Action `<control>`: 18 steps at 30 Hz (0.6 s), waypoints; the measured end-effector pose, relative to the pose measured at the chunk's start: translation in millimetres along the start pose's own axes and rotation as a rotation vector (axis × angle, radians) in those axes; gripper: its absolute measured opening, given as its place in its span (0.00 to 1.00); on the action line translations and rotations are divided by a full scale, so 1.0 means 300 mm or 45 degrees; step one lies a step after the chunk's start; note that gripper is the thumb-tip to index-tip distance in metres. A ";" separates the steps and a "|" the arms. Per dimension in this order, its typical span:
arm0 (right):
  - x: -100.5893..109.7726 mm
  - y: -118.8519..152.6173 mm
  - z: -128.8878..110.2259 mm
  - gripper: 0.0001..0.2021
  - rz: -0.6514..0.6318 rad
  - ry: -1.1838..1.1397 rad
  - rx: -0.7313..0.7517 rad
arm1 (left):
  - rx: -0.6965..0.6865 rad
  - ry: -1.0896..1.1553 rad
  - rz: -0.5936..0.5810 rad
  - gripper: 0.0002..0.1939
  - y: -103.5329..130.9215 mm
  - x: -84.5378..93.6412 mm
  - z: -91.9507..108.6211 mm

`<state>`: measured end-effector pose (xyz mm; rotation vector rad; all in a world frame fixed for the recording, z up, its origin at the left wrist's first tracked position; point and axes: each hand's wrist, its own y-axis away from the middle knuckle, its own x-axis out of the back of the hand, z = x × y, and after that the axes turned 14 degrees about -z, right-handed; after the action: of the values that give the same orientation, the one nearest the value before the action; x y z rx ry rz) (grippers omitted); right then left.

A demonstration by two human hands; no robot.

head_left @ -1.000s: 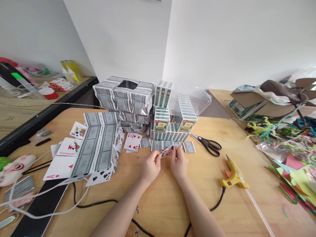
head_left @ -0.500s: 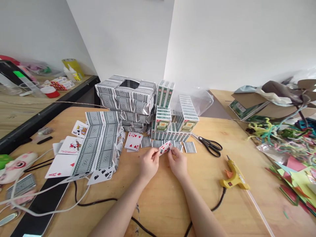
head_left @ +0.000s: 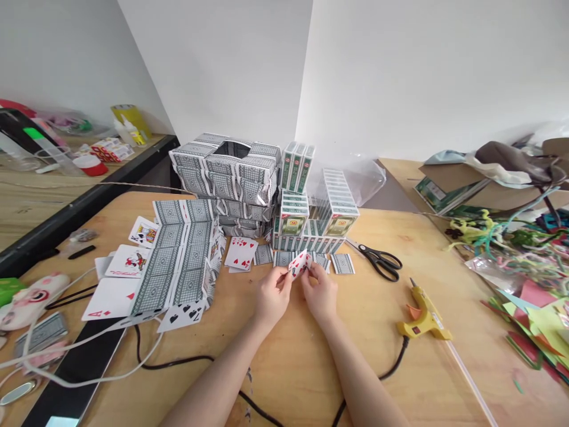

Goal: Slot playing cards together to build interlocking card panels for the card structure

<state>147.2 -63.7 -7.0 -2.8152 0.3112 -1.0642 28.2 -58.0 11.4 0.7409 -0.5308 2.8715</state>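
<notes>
Between my hands, over the middle of the table, is a playing card with red hearts, bent along its middle. My left hand pinches its left edge. Its right edge is gripped by the fingers of my right hand. Just behind lie several face-down cards in a row. Left of them rests a small stack of heart cards. A panel made of joined cards stands farther left, with loose face-up cards beside it.
Behind my hands stand a large card-covered box and stacked card packs. To the right lie black scissors and a yellow glue gun with its cord. Coloured scraps fill the far right; a white cable crosses the left.
The card between my hands has gone from nearly flat to a sharper bend, its middle now raised. My hands have come slightly closer together.
</notes>
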 end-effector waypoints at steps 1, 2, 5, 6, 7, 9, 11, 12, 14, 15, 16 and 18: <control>0.001 0.000 0.000 0.13 -0.017 -0.015 -0.001 | 0.007 -0.007 0.012 0.05 -0.001 0.001 0.001; 0.002 -0.001 0.000 0.13 -0.027 -0.018 -0.005 | 0.012 -0.012 0.018 0.05 -0.001 0.002 0.003; 0.004 0.000 0.000 0.12 -0.029 0.019 -0.021 | 0.009 -0.010 0.004 0.05 0.000 0.000 0.010; 0.004 0.001 -0.001 0.12 -0.022 0.040 -0.028 | 0.008 -0.002 -0.007 0.05 0.001 -0.002 0.012; 0.004 0.001 -0.001 0.12 -0.016 0.059 -0.037 | 0.010 0.010 -0.015 0.05 0.001 -0.003 0.013; 0.003 0.002 -0.003 0.12 -0.004 0.082 -0.053 | 0.025 0.043 -0.019 0.04 0.001 -0.006 0.013; 0.004 0.002 -0.005 0.12 0.008 0.066 -0.058 | 0.051 0.073 -0.018 0.03 -0.002 -0.006 0.006; 0.005 0.003 -0.007 0.12 0.011 0.038 -0.054 | 0.067 0.083 -0.014 0.03 -0.004 -0.005 0.001; 0.009 0.005 -0.012 0.11 0.006 -0.055 -0.052 | 0.106 0.104 -0.007 0.04 -0.013 0.000 -0.016; 0.012 0.005 -0.016 0.11 -0.010 -0.117 -0.060 | 0.132 0.120 0.003 0.04 -0.018 0.004 -0.026; 0.015 0.005 -0.020 0.12 -0.033 -0.190 -0.080 | 0.159 0.144 0.006 0.05 -0.023 0.008 -0.037; 0.020 0.002 -0.028 0.16 -0.098 -0.372 -0.143 | 0.222 0.213 0.013 0.05 -0.033 0.015 -0.056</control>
<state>145.9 -66.0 3.0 -3.0508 0.2405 -0.6501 18.9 -42.4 2.9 0.5135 -0.2666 2.9808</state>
